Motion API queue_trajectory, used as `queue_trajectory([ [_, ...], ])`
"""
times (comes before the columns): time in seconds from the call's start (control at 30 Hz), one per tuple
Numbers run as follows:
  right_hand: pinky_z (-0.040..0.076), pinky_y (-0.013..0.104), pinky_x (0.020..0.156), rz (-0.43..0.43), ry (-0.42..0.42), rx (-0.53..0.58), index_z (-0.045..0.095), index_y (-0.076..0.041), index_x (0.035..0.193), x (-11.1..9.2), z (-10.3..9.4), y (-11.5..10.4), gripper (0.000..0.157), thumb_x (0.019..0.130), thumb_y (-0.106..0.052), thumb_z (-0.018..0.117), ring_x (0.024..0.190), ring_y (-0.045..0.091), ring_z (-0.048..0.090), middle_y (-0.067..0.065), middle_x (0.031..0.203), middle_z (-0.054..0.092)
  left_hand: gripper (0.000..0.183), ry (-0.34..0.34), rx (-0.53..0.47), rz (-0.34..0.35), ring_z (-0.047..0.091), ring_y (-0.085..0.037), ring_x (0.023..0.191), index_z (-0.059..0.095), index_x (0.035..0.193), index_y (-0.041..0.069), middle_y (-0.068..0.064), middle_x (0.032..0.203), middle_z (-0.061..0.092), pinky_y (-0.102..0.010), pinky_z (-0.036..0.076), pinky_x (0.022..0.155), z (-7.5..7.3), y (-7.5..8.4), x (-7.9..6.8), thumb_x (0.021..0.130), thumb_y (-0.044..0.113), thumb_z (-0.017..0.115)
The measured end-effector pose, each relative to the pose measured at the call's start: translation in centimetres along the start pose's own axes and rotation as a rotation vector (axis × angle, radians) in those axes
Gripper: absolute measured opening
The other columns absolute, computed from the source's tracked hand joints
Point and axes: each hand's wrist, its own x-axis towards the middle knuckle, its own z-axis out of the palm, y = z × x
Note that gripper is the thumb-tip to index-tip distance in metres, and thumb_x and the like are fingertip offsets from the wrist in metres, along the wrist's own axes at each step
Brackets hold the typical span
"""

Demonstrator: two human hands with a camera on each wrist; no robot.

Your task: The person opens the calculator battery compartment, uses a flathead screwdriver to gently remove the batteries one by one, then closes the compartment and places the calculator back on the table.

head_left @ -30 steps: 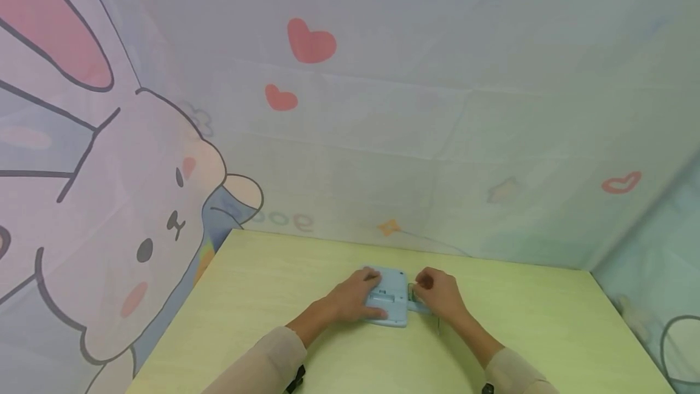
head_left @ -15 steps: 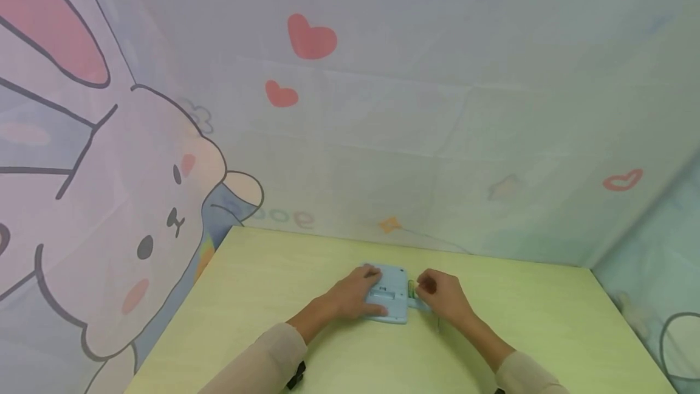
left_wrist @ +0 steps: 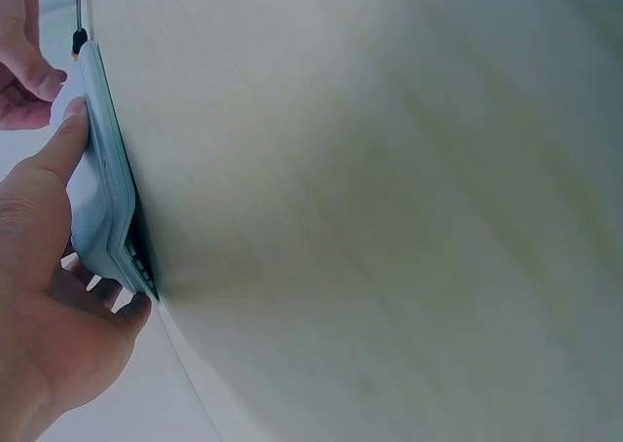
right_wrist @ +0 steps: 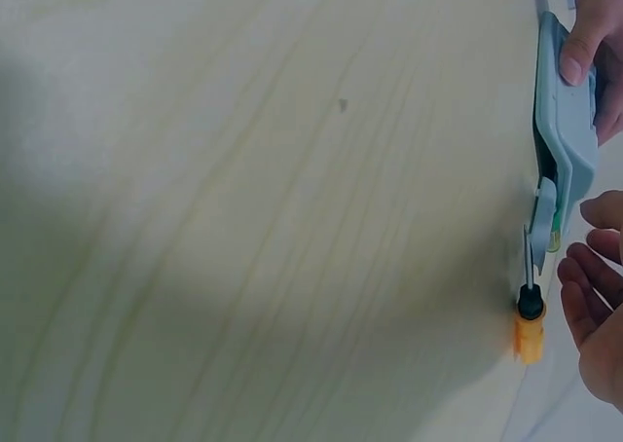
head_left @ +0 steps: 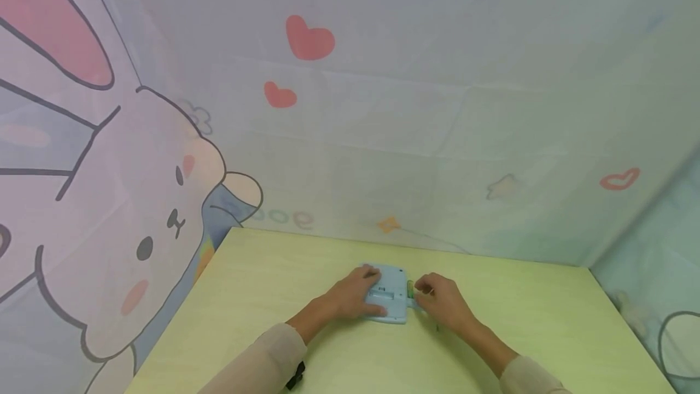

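A light blue calculator [head_left: 391, 287] lies face down on the table, an oblong recess showing in its back; keys show along its underside in the left wrist view. My left hand [head_left: 350, 297] grips its left part, thumb and fingers spread over the back and edge. Just right of it are a small light blue cover [right_wrist: 543, 223] and a small green piece [head_left: 410, 289]. My right hand [head_left: 445, 303] hovers beside these with bent fingers, thumb and index close together. I cannot tell whether something tiny sits between them. A screwdriver [right_wrist: 529, 330] with an orange and black handle is near the right hand.
The pale yellow table [head_left: 306, 254] runs back to a hanging cloth [head_left: 383, 138] printed with a rabbit and hearts. More cloth hangs along the right side, where a dark curved outline [head_left: 663, 345] shows.
The right hand's fingers have shifted slightly beside the green piece and cover, and its forearm moved a little right. The left hand and calculator stay put.
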Motion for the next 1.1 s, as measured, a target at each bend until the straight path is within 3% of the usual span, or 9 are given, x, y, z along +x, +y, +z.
queue_trajectory([
  [0.63,0.059,0.039,0.082,-0.074,-0.05,-0.065,0.076,-0.002,0.106,-0.84,0.27,0.09,0.017,0.089,0.0,0.081,0.093,0.023,0.068,0.007,0.099,0.072,0.092,0.006,0.0,0.014,0.039,-0.023,0.151,0.042,0.162,0.005,-0.006,0.165,0.038,-0.039,0.04,0.118,0.11,-0.19,-0.03,0.095,0.059,0.075],
  [1.1,0.058,0.036,0.083,-0.094,-0.066,-0.125,0.077,-0.007,0.099,-1.05,0.41,0.26,0.016,0.086,-0.002,0.085,0.092,0.017,0.067,0.0,0.098,0.07,0.092,0.007,-0.006,0.014,0.037,-0.024,0.152,0.042,0.162,0.005,-0.006,0.166,0.038,-0.039,0.039,0.119,0.2,-0.29,-0.07,0.095,0.058,0.075],
])
